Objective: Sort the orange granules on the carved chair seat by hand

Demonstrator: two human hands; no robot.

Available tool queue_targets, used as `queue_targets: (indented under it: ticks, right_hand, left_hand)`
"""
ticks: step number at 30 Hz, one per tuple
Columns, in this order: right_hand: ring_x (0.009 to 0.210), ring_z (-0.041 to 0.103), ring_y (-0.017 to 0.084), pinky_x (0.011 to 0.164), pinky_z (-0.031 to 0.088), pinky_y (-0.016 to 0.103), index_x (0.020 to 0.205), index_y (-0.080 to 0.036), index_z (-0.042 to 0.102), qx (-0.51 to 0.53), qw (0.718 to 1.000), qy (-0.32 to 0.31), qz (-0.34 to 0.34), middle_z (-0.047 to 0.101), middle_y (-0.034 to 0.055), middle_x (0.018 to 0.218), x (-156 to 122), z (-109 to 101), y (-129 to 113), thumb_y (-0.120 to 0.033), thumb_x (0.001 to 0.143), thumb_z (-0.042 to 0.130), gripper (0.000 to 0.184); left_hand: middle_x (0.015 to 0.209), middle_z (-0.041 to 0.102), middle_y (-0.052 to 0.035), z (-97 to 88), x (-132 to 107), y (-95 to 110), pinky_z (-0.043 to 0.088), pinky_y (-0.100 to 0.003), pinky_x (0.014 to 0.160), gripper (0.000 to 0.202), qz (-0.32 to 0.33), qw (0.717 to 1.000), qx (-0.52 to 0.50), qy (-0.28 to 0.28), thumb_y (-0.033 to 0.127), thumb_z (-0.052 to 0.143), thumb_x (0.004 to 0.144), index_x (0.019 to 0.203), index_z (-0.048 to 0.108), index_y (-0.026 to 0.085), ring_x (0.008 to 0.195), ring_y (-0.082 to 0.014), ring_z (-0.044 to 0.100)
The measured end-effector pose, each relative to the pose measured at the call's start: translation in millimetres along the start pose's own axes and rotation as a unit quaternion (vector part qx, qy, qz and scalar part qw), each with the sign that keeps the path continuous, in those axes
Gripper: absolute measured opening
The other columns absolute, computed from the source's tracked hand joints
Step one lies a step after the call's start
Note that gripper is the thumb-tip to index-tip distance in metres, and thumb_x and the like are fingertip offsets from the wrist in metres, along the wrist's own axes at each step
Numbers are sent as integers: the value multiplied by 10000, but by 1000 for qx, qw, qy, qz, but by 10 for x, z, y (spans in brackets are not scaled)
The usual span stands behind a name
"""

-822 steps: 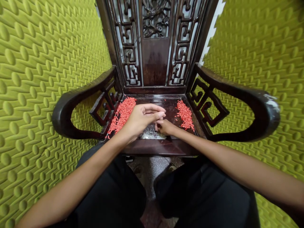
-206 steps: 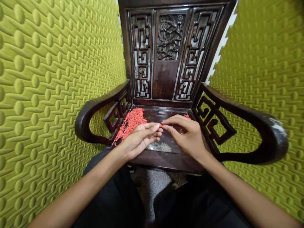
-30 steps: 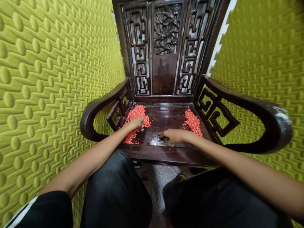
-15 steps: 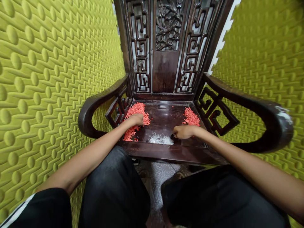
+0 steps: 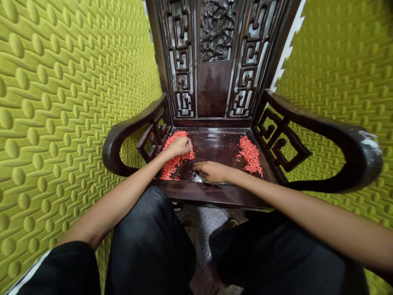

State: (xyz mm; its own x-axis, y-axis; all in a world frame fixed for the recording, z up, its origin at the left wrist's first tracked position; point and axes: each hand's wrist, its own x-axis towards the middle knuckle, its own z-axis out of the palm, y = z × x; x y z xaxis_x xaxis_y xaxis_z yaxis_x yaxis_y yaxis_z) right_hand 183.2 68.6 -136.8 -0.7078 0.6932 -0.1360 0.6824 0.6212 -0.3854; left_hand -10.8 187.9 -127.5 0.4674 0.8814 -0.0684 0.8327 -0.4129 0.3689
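My left hand [image 5: 181,146] is closed, fingers curled together, just above the larger heap of small red-orange pieces [image 5: 172,166] on the left of the dark wooden seat [image 5: 211,147]. Whatever its fingers may hold is too small to make out. Near the seat's front edge, my right hand [image 5: 212,171] reaches leftward with fingers stretched and slightly apart. It covers most of a little pile of clear whitish bits [image 5: 198,177], which shows only at the fingertips. Behind the right hand, a smaller heap of red-orange pieces [image 5: 251,155] lies on the seat's right side.
Curved wooden armrests [image 5: 121,141] flank the seat, the right armrest [image 5: 340,131] having a worn pale spot. A carved lattice backrest [image 5: 215,88] rises behind. Padded yellow-green walls [image 5: 76,90] stand on both sides. My knees [image 5: 149,229] are close to the front edge.
My right hand has moved left from beside the whitish pile to over it, its fingers now extended. My left hand has risen slightly up and right from the red-orange heap.
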Motion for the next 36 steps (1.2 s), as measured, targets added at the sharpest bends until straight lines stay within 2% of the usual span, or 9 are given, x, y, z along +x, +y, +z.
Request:
queue_targets:
  ticks: [4,8,10,13,16,23,26,31,36]
  right_hand:
    - [1521,435,286,1204,405,346,1570,-60,453,-34,997,-58,-34,375,170,1667,60,140,-135,-22,849,533,726]
    - [1378,603,309,1077,505,348,1500,-76,553,-59,994,-85,-30,523,206,1565,-5,127,-121,1,781,587,725]
    - [1174,730,331,914,557,348,1351,-68,685,-67,994,-85,-17,699,248,1344,-56,77,-89,-26,784,599,575]
    - [956,782,289,764,526,297,1206,-123,767,-60,996,-71,-12,803,196,1073,-104,8,-31,-37,804,581,451]
    - [993,755,226,808,488,253,1265,-186,743,-38,998,-36,-20,800,127,1143,-106,-6,66,-1,831,539,514]
    - [1080,660,266,887,452,291,1185,-126,747,-13,1000,11,-12,715,180,1181,-92,135,322,-157,879,708,309]
    - [1020,642,248,829,433,277,1112,-137,738,0,1000,17,-5,695,151,1113,-94,197,325,-169,880,706,237]
    - [883,608,191,746,389,251,911,-151,716,20,1000,15,-3,671,91,972,-84,210,291,-35,837,619,168]
    - [947,598,196,817,403,255,1015,-148,679,41,998,37,4,669,98,1025,-70,238,269,-107,916,599,133]
  left_hand:
    - [797,745,-40,-41,-47,37,492,-224,701,216,26,998,-35,36,95,555,697,830,720,134,736,-159,644]
    - [744,712,-21,-133,-128,94,487,-236,695,167,52,994,-70,67,103,543,691,759,686,151,719,-157,636]
    - [730,706,-22,-177,-153,127,485,-247,691,147,61,991,-91,77,105,550,691,743,680,151,707,-160,638]
    - [715,707,-27,-231,-160,187,487,-250,681,140,70,986,-126,87,97,568,693,756,685,143,685,-156,644]
    - [709,711,-31,-271,-156,266,488,-236,662,110,82,979,-160,91,97,606,710,771,689,139,678,-148,654]
    - [753,735,-40,-316,-244,499,512,-238,676,181,122,959,-233,102,99,652,812,968,742,124,670,-126,666]
    - [731,732,-52,-362,-315,614,535,-254,661,122,116,942,-305,76,110,673,832,916,762,111,637,-123,663]
    - [818,760,-84,-502,-486,821,597,-304,717,128,124,879,-460,30,191,745,835,926,752,102,712,-142,708]
    - [868,775,-84,-579,-677,1065,599,-303,785,186,127,844,-521,36,233,804,810,930,739,107,789,-144,724]
